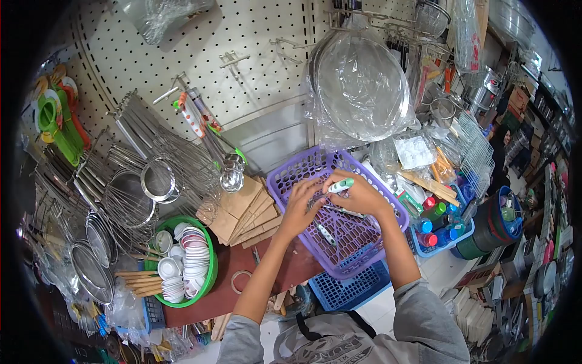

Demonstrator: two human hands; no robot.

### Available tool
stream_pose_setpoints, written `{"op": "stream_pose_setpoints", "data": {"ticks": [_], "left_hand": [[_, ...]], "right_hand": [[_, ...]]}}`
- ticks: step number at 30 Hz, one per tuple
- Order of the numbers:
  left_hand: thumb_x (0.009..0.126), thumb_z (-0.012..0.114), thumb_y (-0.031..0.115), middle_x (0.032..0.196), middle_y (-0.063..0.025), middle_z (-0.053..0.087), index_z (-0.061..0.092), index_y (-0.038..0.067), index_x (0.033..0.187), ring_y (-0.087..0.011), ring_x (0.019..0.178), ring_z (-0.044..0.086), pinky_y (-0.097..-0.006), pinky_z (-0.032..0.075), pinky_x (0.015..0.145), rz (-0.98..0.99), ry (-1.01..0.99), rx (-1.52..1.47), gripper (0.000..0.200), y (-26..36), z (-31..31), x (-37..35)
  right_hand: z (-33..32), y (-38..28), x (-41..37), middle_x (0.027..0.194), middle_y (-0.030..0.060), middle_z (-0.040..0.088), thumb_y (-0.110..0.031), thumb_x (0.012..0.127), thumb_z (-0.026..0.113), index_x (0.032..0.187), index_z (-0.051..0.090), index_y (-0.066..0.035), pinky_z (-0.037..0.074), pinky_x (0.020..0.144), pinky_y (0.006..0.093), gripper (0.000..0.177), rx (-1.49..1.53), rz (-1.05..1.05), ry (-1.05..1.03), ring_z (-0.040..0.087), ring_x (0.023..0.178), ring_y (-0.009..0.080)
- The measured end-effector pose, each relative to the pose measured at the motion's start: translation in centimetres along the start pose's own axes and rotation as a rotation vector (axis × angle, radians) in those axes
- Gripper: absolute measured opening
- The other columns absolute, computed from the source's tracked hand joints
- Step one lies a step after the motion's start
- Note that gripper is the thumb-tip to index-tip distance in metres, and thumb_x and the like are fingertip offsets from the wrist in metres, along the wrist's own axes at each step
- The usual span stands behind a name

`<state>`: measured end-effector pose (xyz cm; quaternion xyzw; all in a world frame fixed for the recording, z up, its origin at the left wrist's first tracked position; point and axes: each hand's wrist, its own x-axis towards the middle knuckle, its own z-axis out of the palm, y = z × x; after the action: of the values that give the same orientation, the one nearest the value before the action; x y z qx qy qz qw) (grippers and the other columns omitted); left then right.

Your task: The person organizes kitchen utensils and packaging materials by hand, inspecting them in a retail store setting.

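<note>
My right hand (359, 193) is closed on a small utensil with a white and green handle (341, 185), held above a purple plastic basket (280, 182). The handle's green end points up and to the right; the working end is hidden by my fingers. My left hand (299, 206) is close beside it, fingers bent together near the utensil's hidden end. What they grip cannot be made out. Inside the basket lies a second utensil with a similar white and green handle (326, 235). A long, thin item (344, 211) shows below my right hand.
Left of the basket are stacked wooden boards (239, 209) and a green basin (213, 267) of small bowls. A blue basket (351, 290) sits below. Colourful bottles (435, 211) stand in a tray at right. Whisks and strainers (162, 179) hang left; a large wrapped sieve (364, 85) hangs ahead.
</note>
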<state>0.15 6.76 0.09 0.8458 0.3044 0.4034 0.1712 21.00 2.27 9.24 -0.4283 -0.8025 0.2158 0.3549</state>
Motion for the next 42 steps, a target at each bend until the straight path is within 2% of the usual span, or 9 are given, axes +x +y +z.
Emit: {"op": "stream_pose_setpoints", "data": {"ticks": [3, 4, 8, 16, 22, 25, 30, 34, 42], "left_hand": [[0.095, 0.069, 0.026, 0.118, -0.0184, 0.069, 0.069, 0.005, 0.119, -0.0361, 0.110, 0.062, -0.0432, 0.047, 0.099, -0.129, -0.017, -0.098, 0.032, 1.1, -1.8, -0.5], [0.094, 0.070, 0.027, 0.094, -0.0171, 0.073, 0.074, 0.004, 0.108, -0.0333, 0.082, 0.069, -0.0403, 0.053, 0.078, -0.071, 0.049, -0.114, 0.027, 1.6, -2.4, -0.4], [0.092, 0.073, 0.028, 0.077, -0.0155, 0.071, 0.075, 0.002, 0.101, -0.0279, 0.062, 0.066, -0.0369, 0.050, 0.061, -0.188, 0.053, -0.142, 0.028, 4.3, -5.6, -1.7], [0.094, 0.072, 0.014, 0.084, -0.0084, 0.077, 0.076, 0.000, 0.109, -0.0075, 0.074, 0.066, -0.0271, 0.054, 0.063, -0.387, 0.189, -0.261, 0.021, 5.7, -10.8, -6.2], [0.094, 0.073, 0.012, 0.093, -0.0076, 0.076, 0.074, 0.000, 0.113, -0.0106, 0.076, 0.067, -0.0286, 0.056, 0.070, -0.631, 0.165, -0.250, 0.023, 5.2, -14.3, -9.7], [0.093, 0.075, 0.017, 0.094, -0.0098, 0.071, 0.066, 0.000, 0.118, -0.0121, 0.082, 0.066, -0.0295, 0.055, 0.071, -0.389, 0.326, -0.023, 0.031, 6.7, -16.2, -9.7], [0.098, 0.067, 0.016, 0.124, -0.0113, 0.063, 0.052, 0.005, 0.137, -0.0155, 0.096, 0.063, -0.0297, 0.052, 0.084, -0.339, 0.583, -0.342, 0.043, 7.2, -18.9, -8.2], [0.099, 0.065, 0.013, 0.125, -0.0120, 0.063, 0.049, 0.007, 0.147, -0.0151, 0.095, 0.064, -0.0295, 0.053, 0.082, -0.270, 0.636, -0.277, 0.051, 7.9, -21.3, -4.6], [0.094, 0.068, 0.007, 0.109, -0.0080, 0.064, 0.064, 0.009, 0.135, -0.0144, 0.089, 0.066, -0.0288, 0.054, 0.076, -0.194, 0.620, -0.121, 0.041, 8.0, -24.9, 2.1]], "right_hand": [[-0.7, -2.0, 1.2, 0.103, 0.0089, 0.065, -0.016, 0.085, 0.072, 0.105, 0.069, -0.008, 0.053, 0.080, 0.0360, 0.022, 0.090, -0.029, -0.022, 0.066, 0.094, 0.0260], [-0.7, -2.6, 1.6, 0.104, 0.0085, 0.065, -0.016, 0.084, 0.072, 0.106, 0.069, -0.008, 0.054, 0.080, 0.0351, 0.024, 0.135, -0.023, -0.012, 0.066, 0.094, 0.0244], [1.0, -4.4, 3.7, 0.103, 0.0029, 0.067, -0.016, 0.091, 0.073, 0.114, 0.068, -0.004, 0.052, 0.074, 0.0261, 0.027, 0.393, 0.008, 0.014, 0.062, 0.090, 0.0113], [7.1, -8.0, 7.1, 0.109, 0.0018, 0.066, -0.020, 0.094, 0.076, 0.140, 0.056, -0.008, 0.055, 0.069, 0.0234, 0.052, 0.735, -0.035, 0.041, 0.060, 0.094, 0.0082], [11.8, -10.5, 8.7, 0.111, 0.0026, 0.067, -0.019, 0.093, 0.077, 0.151, 0.050, -0.013, 0.049, 0.065, 0.0191, 0.065, 0.792, -0.035, 0.026, 0.054, 0.078, 0.0019], [13.2, -12.0, 9.3, 0.106, 0.0016, 0.066, -0.019, 0.091, 0.078, 0.149, 0.053, -0.012, 0.045, 0.063, 0.0184, 0.063, 0.790, -0.117, 0.088, 0.048, 0.071, 0.0021], [13.3, -13.8, 10.4, 0.108, -0.0029, 0.060, -0.010, 0.091, 0.077, 0.151, 0.051, -0.011, 0.044, 0.064, 0.0157, 0.065, 0.613, -0.212, 0.156, 0.047, 0.076, 0.0012], [13.2, -14.2, 12.1, 0.100, 0.0034, 0.065, -0.017, 0.088, 0.080, 0.148, 0.056, -0.018, 0.046, 0.062, 0.0209, 0.064, 0.604, -0.252, 0.262, 0.049, 0.068, 0.0048], [11.0, -16.5, 16.5, 0.101, 0.0050, 0.066, -0.001, 0.085, 0.076, 0.146, 0.058, -0.022, 0.048, 0.059, 0.0211, 0.067, 0.507, -0.309, 0.385, 0.053, 0.068, 0.0043]]}}
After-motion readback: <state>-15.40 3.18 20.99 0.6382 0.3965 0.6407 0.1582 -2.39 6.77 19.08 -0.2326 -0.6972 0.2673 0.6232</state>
